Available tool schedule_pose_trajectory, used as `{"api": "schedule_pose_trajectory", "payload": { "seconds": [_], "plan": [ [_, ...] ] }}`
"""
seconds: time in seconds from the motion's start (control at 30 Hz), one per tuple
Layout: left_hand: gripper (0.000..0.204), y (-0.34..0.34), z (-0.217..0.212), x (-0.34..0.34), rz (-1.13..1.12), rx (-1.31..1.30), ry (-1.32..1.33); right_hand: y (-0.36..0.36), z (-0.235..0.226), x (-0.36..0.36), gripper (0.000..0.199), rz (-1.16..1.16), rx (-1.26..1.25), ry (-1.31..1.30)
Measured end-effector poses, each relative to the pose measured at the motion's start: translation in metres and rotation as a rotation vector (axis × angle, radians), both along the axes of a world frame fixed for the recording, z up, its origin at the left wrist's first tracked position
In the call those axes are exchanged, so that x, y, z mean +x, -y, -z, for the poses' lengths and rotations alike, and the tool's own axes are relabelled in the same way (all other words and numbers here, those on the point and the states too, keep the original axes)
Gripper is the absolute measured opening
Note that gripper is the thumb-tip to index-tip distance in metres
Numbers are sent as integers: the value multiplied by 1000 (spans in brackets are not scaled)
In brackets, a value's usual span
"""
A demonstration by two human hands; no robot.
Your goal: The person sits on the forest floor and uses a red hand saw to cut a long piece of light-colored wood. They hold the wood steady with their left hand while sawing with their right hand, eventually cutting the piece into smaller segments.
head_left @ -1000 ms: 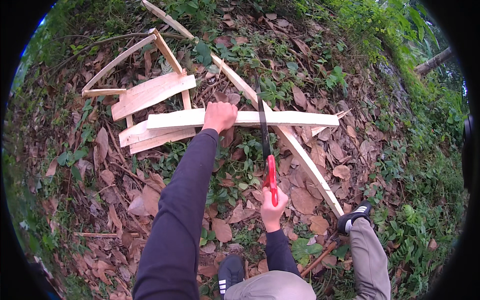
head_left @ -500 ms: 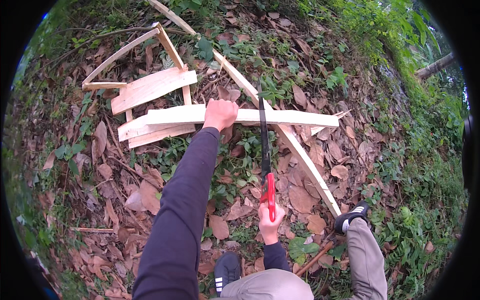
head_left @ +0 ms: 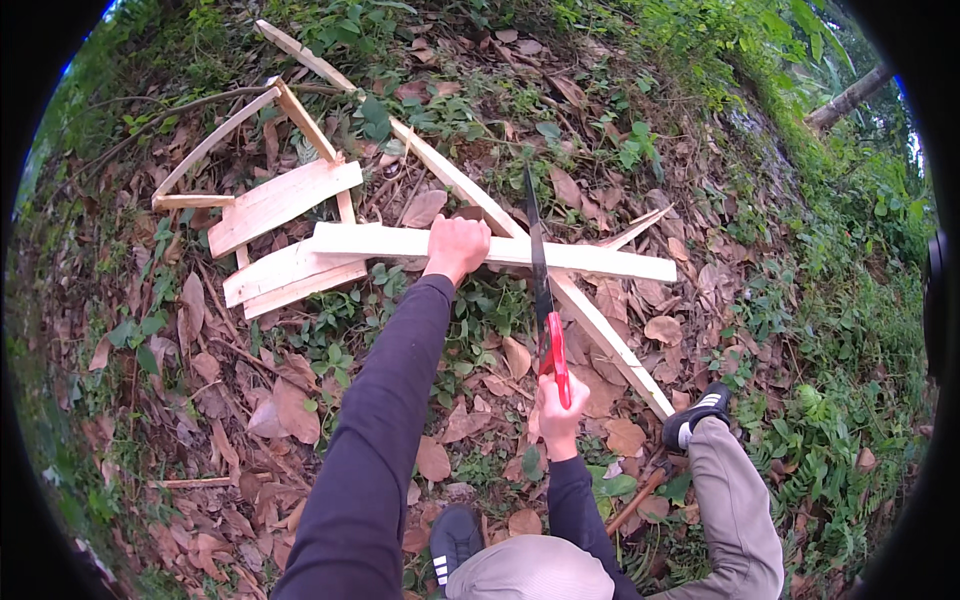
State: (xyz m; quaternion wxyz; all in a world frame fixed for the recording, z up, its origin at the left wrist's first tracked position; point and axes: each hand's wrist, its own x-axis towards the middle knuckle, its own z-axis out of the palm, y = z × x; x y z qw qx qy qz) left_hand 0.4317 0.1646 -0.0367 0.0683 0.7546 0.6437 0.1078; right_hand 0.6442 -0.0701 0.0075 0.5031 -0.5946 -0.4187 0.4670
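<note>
- Pale plank (head_left: 600, 261) lies roughly crosswise in front of the person, left part over the loose boards (head_left: 270, 278), middle over a long diagonal batten (head_left: 612, 340). Right end sticks out past the batten.
- Saw (head_left: 556, 345) crosses the plank about where the batten runs under it. Can't tell if the blade (head_left: 537, 225) sits in a kerf or just on the surface.
- Left hand (head_left: 459, 247): fingers curled over the plank, left of the blade, pressing or gripping. Thumb mostly hidden.
- Right hand (head_left: 560, 408): closed round the red handle, tip of the saw pointing away from the body.
- Risk: plank rolls or slides, since one bare hand seems to be its only hold and the supports are loose. Blade could then jump toward the left hand.
- Risk: teeth bite the batten, because it lies right under the blade line.
- Risk: blade pinches if the plank sags either side of the batten.
- Right shoe (head_left: 705, 405) is just beside the batten's near end; a nudge there could shift the whole support.
- Leaf litter (head_left: 465, 422) underneath looks uneven, so expect wobble.
</note>
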Motion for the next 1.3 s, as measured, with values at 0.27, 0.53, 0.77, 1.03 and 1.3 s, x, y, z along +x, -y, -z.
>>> {"api": "schedule_pose_trajectory", "payload": {
  "seconds": [0.27,0.53,0.77,1.03,1.3],
  "plan": [
    [42,-15,14,-6,-64,20,-16,25,-20,15,14,10,-19,38],
    [44,-16,16,-5,-98,-7,120,-69,-1,5,20,-49,138,272],
    [48,1,11,3,-80,3,89,4,-6,28,14,-4,51,150],
    [46,-4,10,-1,-115,12,94,39,-9,40,15,-71,22,134],
    [46,-2,16,-3,-104,-42,98,-47,-6,14,15,-66,-4,123]
  ]
}}
